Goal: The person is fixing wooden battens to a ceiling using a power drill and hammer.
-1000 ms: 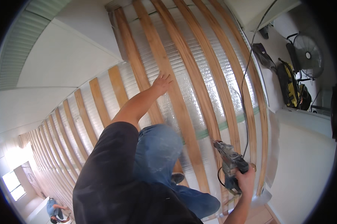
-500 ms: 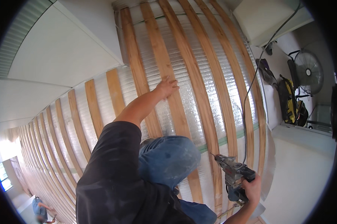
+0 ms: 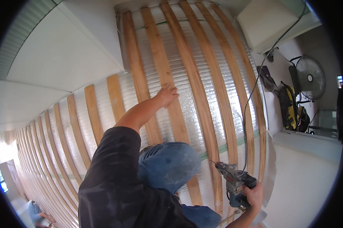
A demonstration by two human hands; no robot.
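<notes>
My left hand point(image 3: 167, 95) rests with fingers spread on a flat wooden batten point(image 3: 159, 51), one of several parallel strips over silver foil sheeting point(image 3: 198, 114). My right hand point(image 3: 252, 195) grips a grey-and-black power drill point(image 3: 236, 180) low on the right. The drill's thin bit points left, over or beside another batten point(image 3: 204, 125); I cannot tell whether it touches. A black cable point(image 3: 247, 102) runs from near the drill toward the upper right. My jeans-clad knee point(image 3: 167, 165) is bent on the foil and battens below my left hand.
White walls point(image 3: 57, 45) border the battens at upper left. At right are a large fan point(image 3: 309, 78), a black-and-yellow bag point(image 3: 289, 106) and a pale panel point(image 3: 304, 167). A co-worker point(image 3: 38, 214) crouches at the far lower left.
The whole view has shifted a little. My knee and the drill appear lower in the picture than a second ago. My left hand stays on the batten and my right keeps hold of the drill.
</notes>
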